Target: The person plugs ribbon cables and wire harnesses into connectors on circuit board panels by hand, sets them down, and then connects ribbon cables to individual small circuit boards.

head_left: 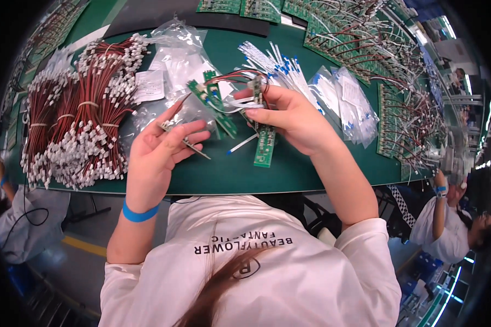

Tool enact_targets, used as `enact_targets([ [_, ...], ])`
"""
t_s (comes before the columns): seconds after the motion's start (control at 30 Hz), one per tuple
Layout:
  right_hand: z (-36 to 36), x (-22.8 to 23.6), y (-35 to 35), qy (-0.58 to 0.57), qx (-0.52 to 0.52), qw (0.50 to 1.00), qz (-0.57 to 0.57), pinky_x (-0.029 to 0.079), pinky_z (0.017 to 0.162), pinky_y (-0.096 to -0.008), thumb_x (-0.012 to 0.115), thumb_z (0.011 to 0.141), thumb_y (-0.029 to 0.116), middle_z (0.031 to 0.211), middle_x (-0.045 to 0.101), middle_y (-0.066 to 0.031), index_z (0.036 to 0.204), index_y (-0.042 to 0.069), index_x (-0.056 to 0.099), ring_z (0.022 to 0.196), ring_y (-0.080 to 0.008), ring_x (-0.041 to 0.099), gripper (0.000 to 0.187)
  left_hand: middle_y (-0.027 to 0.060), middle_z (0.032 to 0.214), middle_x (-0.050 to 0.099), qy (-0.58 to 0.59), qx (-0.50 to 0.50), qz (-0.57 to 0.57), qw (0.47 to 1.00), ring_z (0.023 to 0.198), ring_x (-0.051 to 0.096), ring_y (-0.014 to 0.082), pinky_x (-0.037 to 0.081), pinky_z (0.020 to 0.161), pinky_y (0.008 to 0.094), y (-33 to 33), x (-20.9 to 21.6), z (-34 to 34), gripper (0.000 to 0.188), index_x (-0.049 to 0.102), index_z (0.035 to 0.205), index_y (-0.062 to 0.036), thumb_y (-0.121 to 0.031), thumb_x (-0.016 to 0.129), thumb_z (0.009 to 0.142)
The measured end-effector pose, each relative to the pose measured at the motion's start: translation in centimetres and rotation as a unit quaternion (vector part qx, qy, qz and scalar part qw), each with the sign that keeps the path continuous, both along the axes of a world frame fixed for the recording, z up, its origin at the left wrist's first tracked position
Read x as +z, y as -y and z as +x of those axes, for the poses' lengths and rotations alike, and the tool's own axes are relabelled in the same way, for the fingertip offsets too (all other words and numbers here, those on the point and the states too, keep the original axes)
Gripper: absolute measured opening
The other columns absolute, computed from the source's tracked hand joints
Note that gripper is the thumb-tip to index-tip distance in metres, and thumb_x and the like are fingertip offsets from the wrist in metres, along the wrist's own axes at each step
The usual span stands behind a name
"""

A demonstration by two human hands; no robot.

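Your left hand [166,146] holds a slim circuit board [198,150] edge-on; your right hand [293,117], apart from it, pinches a wired board [257,91], both above the surface [218,182]. Clear plastic bags [355,106] at right contain white, blue-tipped ribbon cables. The green surface carries banded red-brown wire bundles [87,111]; a yellow stripe [84,246] marks the floor.

A dark green tabletop [218,179] fills the upper middle, its near edge slightly curved. Beyond that edge shows a grey floor [84,267] crossed by a yellow stripe [84,246], with dark chair parts [324,219] at the right. Near the right rim, white strip lights [448,295] glow against dim, blurred surroundings.
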State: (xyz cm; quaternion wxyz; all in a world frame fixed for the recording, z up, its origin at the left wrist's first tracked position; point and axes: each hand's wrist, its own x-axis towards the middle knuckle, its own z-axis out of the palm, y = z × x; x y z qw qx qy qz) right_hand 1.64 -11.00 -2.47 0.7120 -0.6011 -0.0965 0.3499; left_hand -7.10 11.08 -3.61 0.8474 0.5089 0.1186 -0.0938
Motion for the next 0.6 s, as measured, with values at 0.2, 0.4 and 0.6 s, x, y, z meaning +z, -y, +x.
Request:
enact_targets([
  [0.2, 1.2, -1.5, 0.4, 0.07, -0.021, 0.996, -0.052, 0.042, 0.079, -0.0239, 0.065, 0.076, 0.006, 0.096, 0.06, -0.0012, 0.106, 0.0, 0.058, 0.087, -0.0091, 0.053, 0.031, 0.0195, 0.104, 0.06, 0.003, 0.026, 0.093, 0.995, 0.094, 0.061, 0.0239, 0.048, 0.079, 0.0282, 0.2, 0.2, 1.3, 0.056, 0.028, 0.133, 0.0041, -0.014, 0.055, 0.087],
  [0.4, 2.1, -2.6, 1.3, 0.321, -0.111, 0.907, -0.248, 0.043, 0.082, -0.0299, 0.075, 0.063, 0.016, 0.1, 0.058, -0.0084, 0.107, 0.002, 0.058, 0.091, -0.0174, 0.053, 0.049, 0.0163, 0.097, 0.063, 0.194, 0.053, 0.325, 0.924, 0.088, 0.059, 0.0139, 0.045, 0.075, 0.0218, 1.5, 1.5, 3.8, 0.054, 0.027, 0.132, 0.0011, 0.0, 0.054, 0.086],
  [0.6, 2.4, -3.7, 1.6, 0.313, -0.135, 0.914, -0.219, 0.038, 0.093, -0.0364, 0.073, 0.06, 0.022, 0.114, 0.049, -0.0216, 0.119, 0.001, 0.045, 0.108, -0.0343, 0.047, 0.069, 0.014, 0.122, 0.047, 0.254, 0.083, 0.518, 0.813, 0.106, 0.048, 0.0191, 0.039, 0.091, 0.028, 2.6, 5.4, 6.2, 0.042, 0.037, 0.129, -0.0006, -0.001, 0.048, 0.089],
])
